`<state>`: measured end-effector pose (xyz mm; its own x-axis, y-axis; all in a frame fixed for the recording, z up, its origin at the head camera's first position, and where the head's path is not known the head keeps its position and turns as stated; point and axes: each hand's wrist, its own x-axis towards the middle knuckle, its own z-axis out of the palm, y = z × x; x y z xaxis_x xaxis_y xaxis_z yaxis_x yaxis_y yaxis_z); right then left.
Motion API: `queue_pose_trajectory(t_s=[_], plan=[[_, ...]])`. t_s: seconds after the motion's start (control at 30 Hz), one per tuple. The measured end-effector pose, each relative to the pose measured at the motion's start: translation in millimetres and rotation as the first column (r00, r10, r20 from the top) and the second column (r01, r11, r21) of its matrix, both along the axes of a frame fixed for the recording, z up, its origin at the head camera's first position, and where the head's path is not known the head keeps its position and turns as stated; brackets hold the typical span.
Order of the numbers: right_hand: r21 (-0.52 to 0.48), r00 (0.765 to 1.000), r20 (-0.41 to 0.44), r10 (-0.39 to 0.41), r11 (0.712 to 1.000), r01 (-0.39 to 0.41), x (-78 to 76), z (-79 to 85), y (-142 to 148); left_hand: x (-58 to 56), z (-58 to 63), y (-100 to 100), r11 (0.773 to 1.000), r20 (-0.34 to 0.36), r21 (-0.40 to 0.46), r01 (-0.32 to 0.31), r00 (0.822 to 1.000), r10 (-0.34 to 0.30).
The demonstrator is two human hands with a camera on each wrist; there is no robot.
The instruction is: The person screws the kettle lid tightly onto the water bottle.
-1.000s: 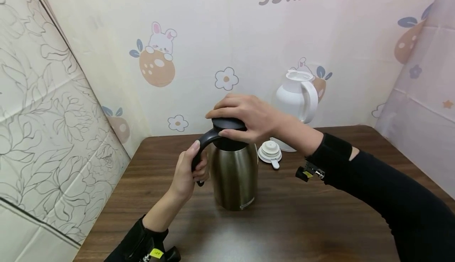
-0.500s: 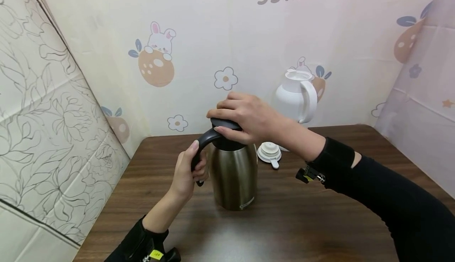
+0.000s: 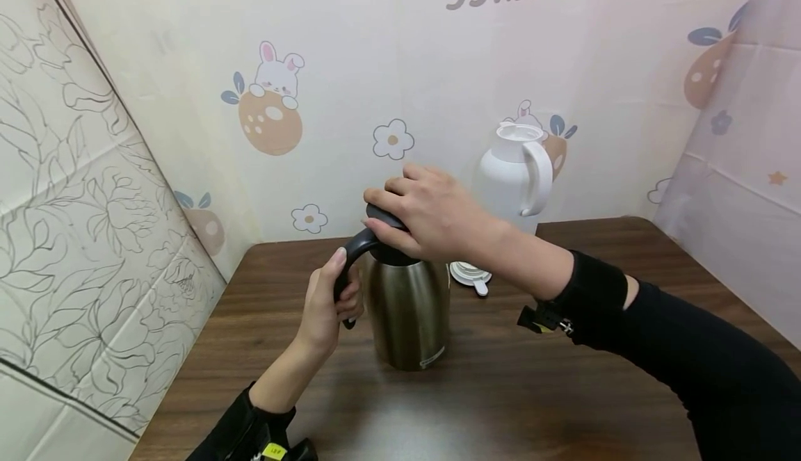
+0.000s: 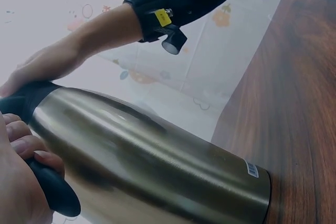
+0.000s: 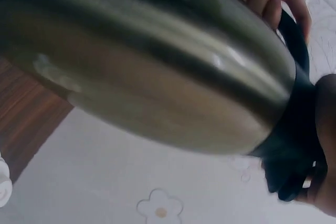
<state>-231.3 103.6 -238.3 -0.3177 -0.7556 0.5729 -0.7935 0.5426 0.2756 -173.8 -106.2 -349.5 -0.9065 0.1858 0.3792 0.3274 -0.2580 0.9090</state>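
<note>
A bronze-coloured metal thermos jug (image 3: 408,315) with a black top stands on the wooden table in the head view. My left hand (image 3: 322,304) grips its black handle (image 3: 358,244), with the fingers wrapped around it and the thumb on its upper part. Over the top, my right hand (image 3: 432,214) holds the black lid (image 3: 382,217), thumb at the near side and fingers across it. Much of the lid is hidden under that hand. The left wrist view shows the jug's body (image 4: 152,150) from the handle side, with a small barcode sticker (image 4: 251,169) near the base.
Behind the jug and to the right is a white jug (image 3: 507,169) with a handle and an uncovered top, partly hidden by the right forearm. A white stopper (image 3: 472,279) lies on the brown table (image 3: 532,391). Patterned curtains (image 3: 344,65) hang behind and at both sides.
My right hand and the black lid under it have shifted slightly left, and the hand covers more of the lid. The left hand keeps its grip on the handle. The head view has shifted slightly.
</note>
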Motion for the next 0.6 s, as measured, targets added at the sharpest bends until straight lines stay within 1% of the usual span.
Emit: queue_pose_trajectory(t_s=[0.07,0.13,0.2,0.27,0.33,0.43,0.53,0.6], plan=[[-0.008,0.995,0.058,0.076,0.997,-0.075,-6.3,1.4,3,-0.3,-0.4,0,1.0,0.0,0.001,0.006,1.0,-0.006],[-0.022,0.976,0.135,0.17,0.985,-0.169,-14.8,2.9,9,-0.6,-0.6,-1,1.0,-0.002,0.005,0.014,1.0,-0.014],[-0.047,0.941,0.221,0.256,0.967,-0.252,-23.5,4.1,14,-0.6,-0.6,-1,1.0,-0.007,0.007,0.025,1.0,-0.025],[-0.075,0.903,0.289,0.318,0.948,-0.31,-30.7,4.5,18,-0.5,0.0,-1,0.999,-0.013,0.007,0.037,0.999,-0.037],[-0.104,0.872,0.336,0.357,0.934,-0.342,-36.3,4.2,21,-0.1,0.6,-1,0.999,-0.021,0.007,0.045,0.999,-0.045],[-0.148,0.843,0.366,0.394,0.919,-0.365,-42.2,2.7,21,-0.2,1.1,-1,0.999,-0.027,0.008,0.048,0.999,-0.047],[-0.199,0.83,0.371,0.417,0.909,-0.368,-44.2,1.1,20,-0.7,0.8,-2,0.999,-0.027,0.011,0.044,0.999,-0.043],[-0.229,0.832,0.36,0.421,0.905,-0.359,-43.6,0.2,18,-0.9,0.4,-2,0.999,-0.024,0.013,0.036,0.999,-0.036]])
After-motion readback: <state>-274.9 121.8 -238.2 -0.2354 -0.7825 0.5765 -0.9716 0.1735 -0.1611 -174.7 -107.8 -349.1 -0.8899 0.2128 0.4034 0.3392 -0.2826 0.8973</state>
